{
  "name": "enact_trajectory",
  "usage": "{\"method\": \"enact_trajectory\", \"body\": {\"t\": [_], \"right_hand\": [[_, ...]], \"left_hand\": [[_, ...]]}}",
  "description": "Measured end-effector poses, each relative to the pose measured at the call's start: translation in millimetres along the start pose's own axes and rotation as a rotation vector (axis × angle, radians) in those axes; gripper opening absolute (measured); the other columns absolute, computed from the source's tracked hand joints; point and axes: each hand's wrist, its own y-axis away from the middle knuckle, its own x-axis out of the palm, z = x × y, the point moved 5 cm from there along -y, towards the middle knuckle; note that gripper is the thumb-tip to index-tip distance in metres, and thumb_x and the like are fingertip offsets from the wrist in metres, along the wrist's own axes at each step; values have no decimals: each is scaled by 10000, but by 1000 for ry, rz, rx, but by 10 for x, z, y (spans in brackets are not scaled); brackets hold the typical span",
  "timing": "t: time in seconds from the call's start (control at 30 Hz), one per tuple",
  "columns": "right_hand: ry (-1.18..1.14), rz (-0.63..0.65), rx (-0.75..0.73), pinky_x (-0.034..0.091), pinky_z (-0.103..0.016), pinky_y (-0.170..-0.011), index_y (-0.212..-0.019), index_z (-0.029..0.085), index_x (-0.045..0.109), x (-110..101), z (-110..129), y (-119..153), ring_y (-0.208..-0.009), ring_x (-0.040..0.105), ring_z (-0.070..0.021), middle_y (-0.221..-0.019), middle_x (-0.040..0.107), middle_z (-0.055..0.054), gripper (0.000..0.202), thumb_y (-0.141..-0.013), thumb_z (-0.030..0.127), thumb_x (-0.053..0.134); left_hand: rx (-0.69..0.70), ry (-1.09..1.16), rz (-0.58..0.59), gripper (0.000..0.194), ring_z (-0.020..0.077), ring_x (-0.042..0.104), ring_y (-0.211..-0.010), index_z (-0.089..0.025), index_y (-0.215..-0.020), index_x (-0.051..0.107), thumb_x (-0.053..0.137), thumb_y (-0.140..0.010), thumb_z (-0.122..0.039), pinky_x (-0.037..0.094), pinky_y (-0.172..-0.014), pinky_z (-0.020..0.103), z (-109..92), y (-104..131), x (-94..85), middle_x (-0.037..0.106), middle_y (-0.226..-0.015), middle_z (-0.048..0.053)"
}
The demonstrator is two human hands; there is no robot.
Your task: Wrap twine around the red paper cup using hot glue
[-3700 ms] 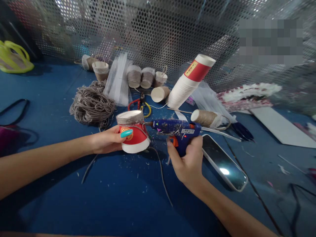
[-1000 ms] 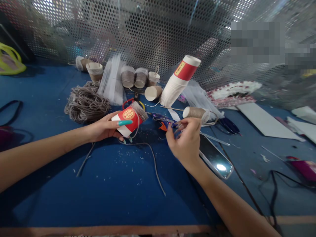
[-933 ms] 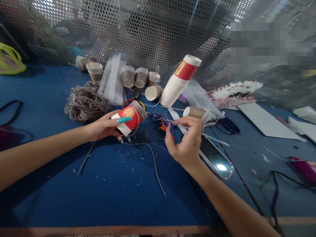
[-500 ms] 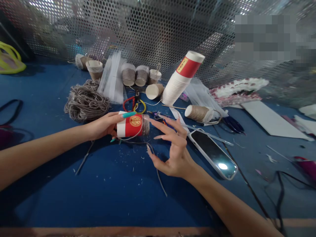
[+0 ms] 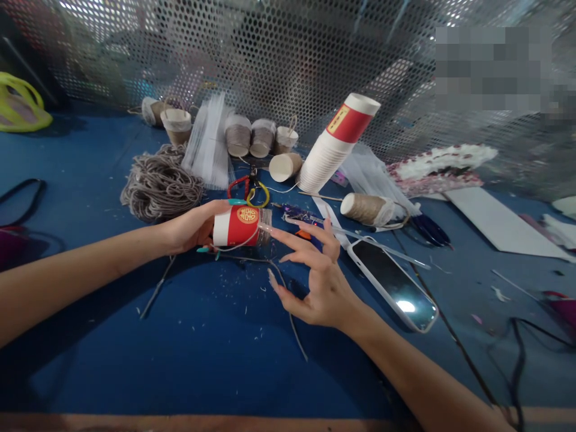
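A red and white paper cup lies on its side in my left hand, thumb on top and fingers beneath. Grey cord is wrapped round the cup's right end, and a loose strand crosses its front. My right hand has its fingers spread, the index fingertip at the wrapped cord; whether it touches is hard to tell. Below, a loose grey cord trails over the blue table. Scissors with red and yellow handles lie just behind the cup.
A tangled grey cord bundle lies left. Behind are several cord-wrapped cups and a leaning cup stack. On the right are a phone, a cord-wrapped cup and white board. A perforated metal panel stands behind.
The cup has turned slightly in my left hand, so its gold emblem sits higher. My right index fingertip is a little lower at the wrapped cord. The whole view has shifted slightly.
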Motion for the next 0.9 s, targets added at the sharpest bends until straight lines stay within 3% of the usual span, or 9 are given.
{"method": "enact_trajectory", "body": {"t": [0.23,0.63,0.9], "right_hand": [[5,18,-17,161,-693,-1144,-1036,255,384,2,13,8,-1312,429,-286,-1304,647,-80,331,-797,184,602],[49,14,-40,168,-685,-1146,-1047,257,381,5,46,-1,-1309,436,-290,-1294,648,-77,336,-803,202,605],[59,7,-66,165,-681,-1154,-1035,263,391,-6,50,16,-1245,490,-279,-1256,673,-61,335,-794,197,614]], "left_hand": [[2,20,1,346,140,536,-471,-125,-942,624,440,-894,-413,397,-392,209,-17,7,15,636,-635,76],[18,-12,107,371,156,566,-548,-137,-941,627,462,-885,-464,456,-416,217,6,2,34,662,-696,86],[14,-10,86,369,163,587,-566,-139,-927,627,461,-888,-467,449,-399,207,4,-10,17,679,-737,100]]}}
